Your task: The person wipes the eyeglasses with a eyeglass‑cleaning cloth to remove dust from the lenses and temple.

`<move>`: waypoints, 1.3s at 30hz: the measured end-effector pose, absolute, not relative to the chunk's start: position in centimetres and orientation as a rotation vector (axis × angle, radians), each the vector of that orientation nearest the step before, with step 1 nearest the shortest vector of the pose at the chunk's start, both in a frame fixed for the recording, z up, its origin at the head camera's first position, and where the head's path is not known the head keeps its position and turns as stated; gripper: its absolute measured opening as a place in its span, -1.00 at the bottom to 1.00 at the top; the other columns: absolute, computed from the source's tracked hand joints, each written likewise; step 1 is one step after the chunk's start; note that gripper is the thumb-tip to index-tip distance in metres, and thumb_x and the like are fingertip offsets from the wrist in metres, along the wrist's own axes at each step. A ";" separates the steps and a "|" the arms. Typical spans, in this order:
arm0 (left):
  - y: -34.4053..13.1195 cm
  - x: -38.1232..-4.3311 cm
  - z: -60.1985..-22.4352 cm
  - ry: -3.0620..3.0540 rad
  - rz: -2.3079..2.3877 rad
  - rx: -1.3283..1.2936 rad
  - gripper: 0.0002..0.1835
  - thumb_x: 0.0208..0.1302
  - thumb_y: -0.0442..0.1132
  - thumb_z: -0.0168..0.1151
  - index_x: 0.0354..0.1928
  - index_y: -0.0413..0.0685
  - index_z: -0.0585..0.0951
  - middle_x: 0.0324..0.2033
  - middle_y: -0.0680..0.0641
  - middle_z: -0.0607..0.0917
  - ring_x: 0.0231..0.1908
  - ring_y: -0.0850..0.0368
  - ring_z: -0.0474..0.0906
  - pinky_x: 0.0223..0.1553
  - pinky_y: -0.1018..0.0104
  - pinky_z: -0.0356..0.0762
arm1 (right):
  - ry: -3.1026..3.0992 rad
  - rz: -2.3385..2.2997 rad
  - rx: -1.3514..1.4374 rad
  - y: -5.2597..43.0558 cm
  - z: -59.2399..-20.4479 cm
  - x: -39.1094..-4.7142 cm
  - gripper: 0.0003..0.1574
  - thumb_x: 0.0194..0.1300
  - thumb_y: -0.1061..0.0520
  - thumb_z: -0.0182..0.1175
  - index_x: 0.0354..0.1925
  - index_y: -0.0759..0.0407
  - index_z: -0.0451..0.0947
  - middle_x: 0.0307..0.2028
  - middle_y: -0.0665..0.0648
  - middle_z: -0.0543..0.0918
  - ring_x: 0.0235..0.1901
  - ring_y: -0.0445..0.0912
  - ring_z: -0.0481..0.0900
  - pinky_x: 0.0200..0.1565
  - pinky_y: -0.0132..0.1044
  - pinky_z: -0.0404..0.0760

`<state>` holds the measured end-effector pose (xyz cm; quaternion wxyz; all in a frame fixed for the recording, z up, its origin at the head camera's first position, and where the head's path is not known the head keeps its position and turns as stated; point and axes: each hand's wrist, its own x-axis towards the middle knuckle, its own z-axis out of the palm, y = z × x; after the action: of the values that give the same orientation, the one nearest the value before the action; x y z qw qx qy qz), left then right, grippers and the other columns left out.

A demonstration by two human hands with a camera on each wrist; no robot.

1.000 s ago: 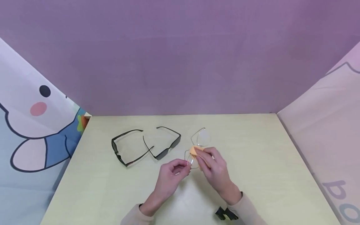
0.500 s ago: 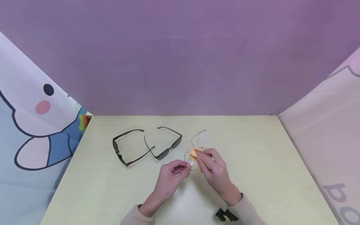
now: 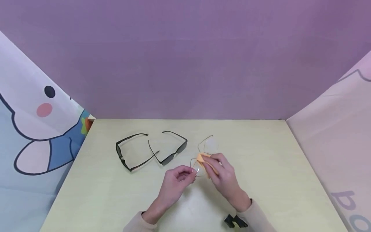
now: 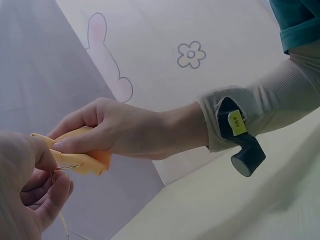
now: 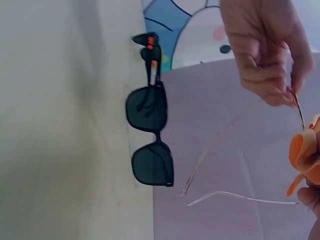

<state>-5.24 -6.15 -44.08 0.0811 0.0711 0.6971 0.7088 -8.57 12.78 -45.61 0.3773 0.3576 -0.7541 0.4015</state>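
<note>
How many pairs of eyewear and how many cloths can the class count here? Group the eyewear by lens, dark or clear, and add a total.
Black-framed sunglasses with dark lenses: 2
Thin gold-toned wire glasses with rounded clear lenses: 1
Soft orange folded cloth: 1
Total: 4

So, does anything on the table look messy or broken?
Nothing looks spilled or broken, though the orange cloth hides part of the clear glasses. One untidy bit: the far-left sunglasses and the middle sunglasses lie with one arm of each crossing, so they look tangled.
</note>
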 end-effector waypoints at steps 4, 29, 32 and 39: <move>-6.1 -5.2 -44.1 2.079 2.129 0.203 -0.82 0.34 -0.44 0.30 -0.13 -0.49 0.66 -0.28 -0.39 0.74 -0.33 0.28 0.70 -0.17 0.41 0.75 | -1.905 0.978 0.972 12.6 -45.7 -8.2 -0.66 0.56 0.17 0.13 -0.08 0.45 0.69 -0.27 0.22 0.59 -0.45 -0.15 0.54 -0.42 -0.62 0.55; -6.3 -5.5 -44.3 2.071 2.154 0.223 -0.82 0.35 -0.43 0.30 -0.15 -0.51 0.65 -0.27 -0.45 0.72 -0.35 0.29 0.70 -0.17 0.38 0.76 | -1.908 0.987 0.903 12.5 -45.7 -8.4 -0.64 0.55 0.12 0.16 -0.11 0.43 0.71 -0.29 0.20 0.61 -0.44 -0.12 0.52 -0.44 -0.57 0.53; -6.3 -5.4 -44.2 2.069 2.153 0.196 -0.81 0.36 -0.40 0.31 -0.15 -0.50 0.65 -0.26 -0.45 0.71 -0.35 0.29 0.70 -0.17 0.40 0.76 | -1.921 1.028 0.866 12.6 -45.8 -8.5 -0.63 0.56 0.11 0.15 -0.10 0.43 0.70 -0.28 0.20 0.61 -0.44 -0.14 0.52 -0.45 -0.59 0.53; -6.4 -5.5 -44.3 2.073 2.155 0.179 -0.81 0.34 -0.46 0.28 -0.11 -0.52 0.64 -0.26 -0.39 0.74 -0.34 0.27 0.70 -0.16 0.40 0.75 | -1.840 0.970 1.031 12.4 -46.8 -7.8 -0.69 0.54 0.18 0.17 -0.10 0.45 0.70 -0.29 0.22 0.61 -0.44 -0.14 0.53 -0.42 -0.58 0.53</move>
<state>-5.47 -6.43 -44.25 0.0730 0.0596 0.6903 0.7174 -7.78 12.37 -46.75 0.3985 0.4074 -0.7270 0.3831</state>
